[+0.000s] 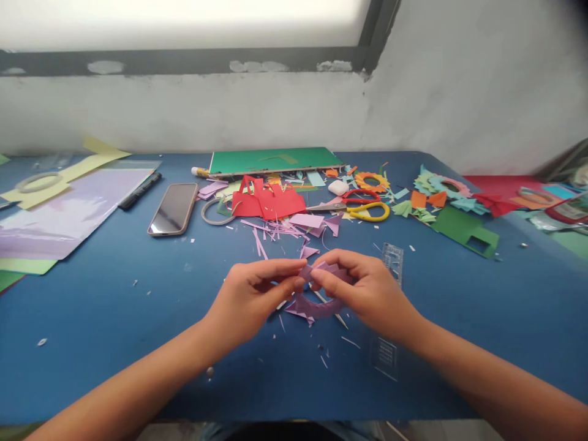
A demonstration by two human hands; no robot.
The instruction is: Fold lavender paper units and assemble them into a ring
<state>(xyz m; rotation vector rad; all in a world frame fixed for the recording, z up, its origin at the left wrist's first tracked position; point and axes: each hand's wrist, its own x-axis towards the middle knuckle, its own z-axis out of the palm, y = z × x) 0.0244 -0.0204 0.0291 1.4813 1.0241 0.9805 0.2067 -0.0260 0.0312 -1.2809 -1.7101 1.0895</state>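
Note:
A purple paper ring [321, 308] with a jagged, folded edge is held between my two hands above the blue table. My left hand [257, 294] pinches the ring's upper left part between thumb and fingertips. Right beside it, my right hand [362, 288] grips the top and right side of the ring, its thumb near the left fingertips. Thin paper strips and small purple pieces lie beneath the ring. Part of the ring is hidden behind the right fingers.
Beyond my hands lie scissors [367, 211], red paper [271, 202], purple scraps and a green board [275, 160]. A phone [173, 209] and black marker [140, 191] lie left. A clear ruler [392, 263] is partly behind my right hand.

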